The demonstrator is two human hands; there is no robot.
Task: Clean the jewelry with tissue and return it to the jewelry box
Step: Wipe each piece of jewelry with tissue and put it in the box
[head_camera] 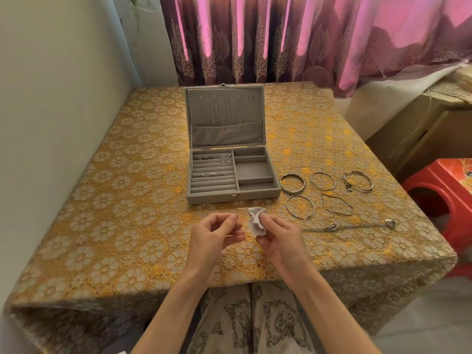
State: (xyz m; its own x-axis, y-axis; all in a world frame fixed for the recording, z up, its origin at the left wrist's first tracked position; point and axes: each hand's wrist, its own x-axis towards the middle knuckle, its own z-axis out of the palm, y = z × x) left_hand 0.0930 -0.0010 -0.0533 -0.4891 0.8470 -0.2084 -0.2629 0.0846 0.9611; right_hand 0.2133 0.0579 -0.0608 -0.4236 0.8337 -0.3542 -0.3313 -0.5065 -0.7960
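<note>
A grey jewelry box [255, 195] stands open at the table's middle, with rings and earrings in its left slots and necklaces hung in the lid. Just in front of it, my left hand [213, 238] pinches a thin silver bangle [241, 227]. My right hand [278, 240] pinches a folded white tissue [256, 223] around the bangle's right side. Several bracelets lie right of the box: a beaded one [292, 186], a thin one [322, 181], a clasp one [357, 181], a bangle [299, 206] and a wire one [337, 204]. A chain [357, 227] lies nearest my right hand.
A gold floral cloth [127, 226] covers the table. A wall borders the left side and purple curtains [255, 39] hang behind. A red plastic stool [444, 198] and a cardboard box [419, 134] stand to the right.
</note>
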